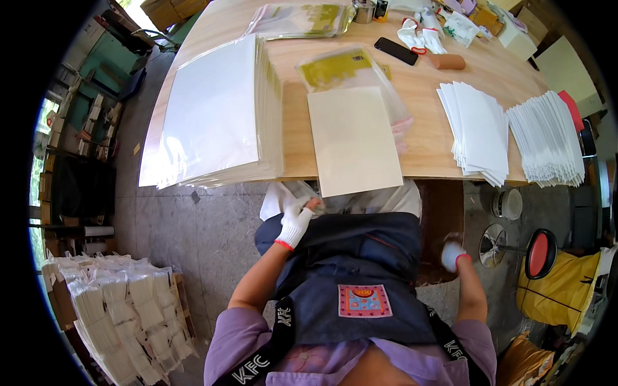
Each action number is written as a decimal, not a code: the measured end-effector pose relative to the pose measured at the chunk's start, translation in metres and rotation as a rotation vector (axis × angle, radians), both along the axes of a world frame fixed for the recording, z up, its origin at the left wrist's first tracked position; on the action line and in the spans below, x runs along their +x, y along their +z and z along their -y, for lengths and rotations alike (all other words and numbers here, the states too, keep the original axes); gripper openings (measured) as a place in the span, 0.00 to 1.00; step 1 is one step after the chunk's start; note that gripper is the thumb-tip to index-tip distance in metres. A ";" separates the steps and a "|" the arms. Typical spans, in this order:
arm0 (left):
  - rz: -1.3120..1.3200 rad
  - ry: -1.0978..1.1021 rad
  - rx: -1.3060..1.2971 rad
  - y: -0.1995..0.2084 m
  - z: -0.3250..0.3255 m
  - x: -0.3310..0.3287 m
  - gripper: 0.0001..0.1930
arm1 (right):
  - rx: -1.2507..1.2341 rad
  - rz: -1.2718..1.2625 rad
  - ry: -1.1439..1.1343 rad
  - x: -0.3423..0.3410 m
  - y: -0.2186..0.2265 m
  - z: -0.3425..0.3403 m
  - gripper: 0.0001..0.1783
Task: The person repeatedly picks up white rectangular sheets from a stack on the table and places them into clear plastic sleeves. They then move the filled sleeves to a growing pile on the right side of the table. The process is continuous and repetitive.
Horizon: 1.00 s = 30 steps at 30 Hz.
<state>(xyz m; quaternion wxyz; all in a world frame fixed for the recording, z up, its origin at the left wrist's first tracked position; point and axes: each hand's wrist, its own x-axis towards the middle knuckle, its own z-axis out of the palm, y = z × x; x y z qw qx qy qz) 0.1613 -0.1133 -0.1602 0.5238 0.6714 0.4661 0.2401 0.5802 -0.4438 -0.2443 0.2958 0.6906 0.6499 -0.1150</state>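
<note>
My left hand [296, 225], in a white glove with bare fingertips, is at my lap under the table's front edge. Its fingers are curled in beside crumpled clear plastic [301, 188]; what they grip is too small to tell. Off to the right of my apron, my right hand [452, 255], also gloved, is smeared by motion, and nothing can be made out in it. A cream rectangular board [354, 141] lies on the table, its near end jutting past the edge. Under its far end are clear plastic sleeves [335, 69] with a yellow-green print.
A tall stack of clear-wrapped sheets [215, 109] covers the table's left. White flat pieces [476, 128] and a longer row [547, 138] lie right. Farther back are a phone [396, 51], a brown roll [448, 62] and gloves [421, 35]. Wrapped bundles [122, 315] stand left; a stool [539, 253] right.
</note>
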 end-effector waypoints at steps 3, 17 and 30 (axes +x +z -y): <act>-0.158 -0.006 0.717 -0.007 -0.009 -0.004 0.09 | -0.194 -0.122 -0.201 -0.024 0.024 -0.021 0.13; 0.269 0.292 0.015 -0.015 -0.014 0.036 0.09 | 0.952 -0.774 -0.775 -0.132 0.110 -0.238 0.13; 0.214 0.113 0.186 0.170 0.006 -0.010 0.15 | 0.462 -2.176 -1.247 -0.184 0.130 -0.254 0.11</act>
